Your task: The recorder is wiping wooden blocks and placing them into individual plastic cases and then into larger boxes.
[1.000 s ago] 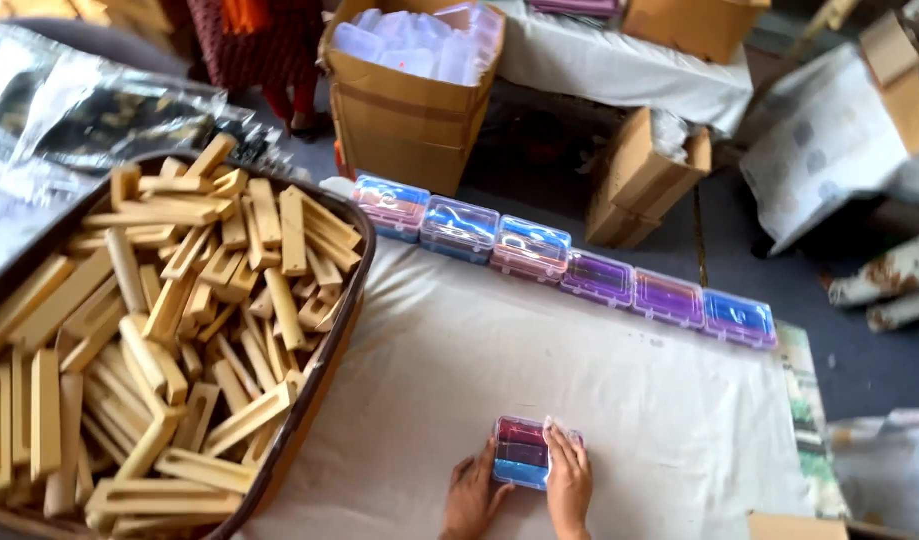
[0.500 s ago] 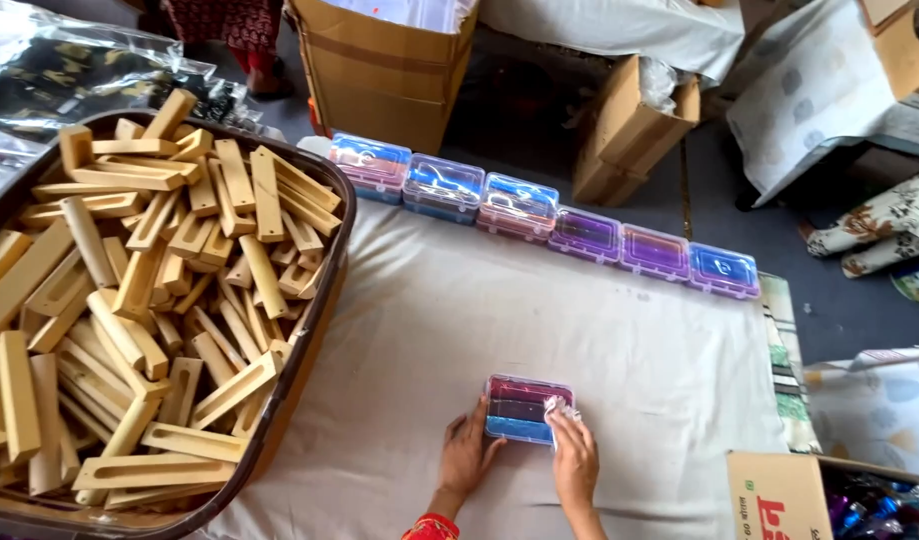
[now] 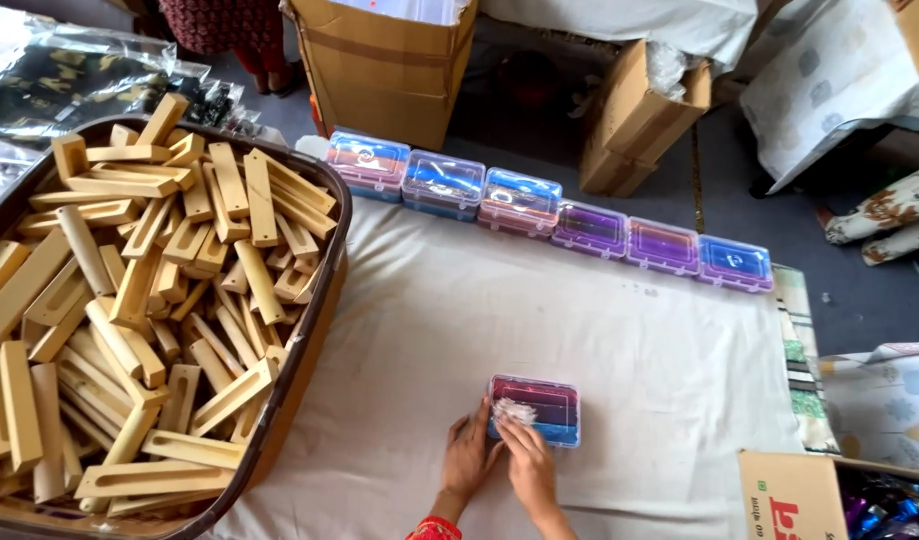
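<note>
On a white cloth lies a small clear plastic case with purple and blue contents. The left hand rests open-fingered against its near-left corner; the right hand pinches white fluff on its lid. A row of similar cases lines the far edge, a tray of wooden pieces stands left.

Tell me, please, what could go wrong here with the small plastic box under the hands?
The left hand and right hand meet at the near-left corner of the plastic box, where something white and fluffy sits; it might get pinched or fall out. The heaped wooden pieces could slide over the tray rim.
</note>
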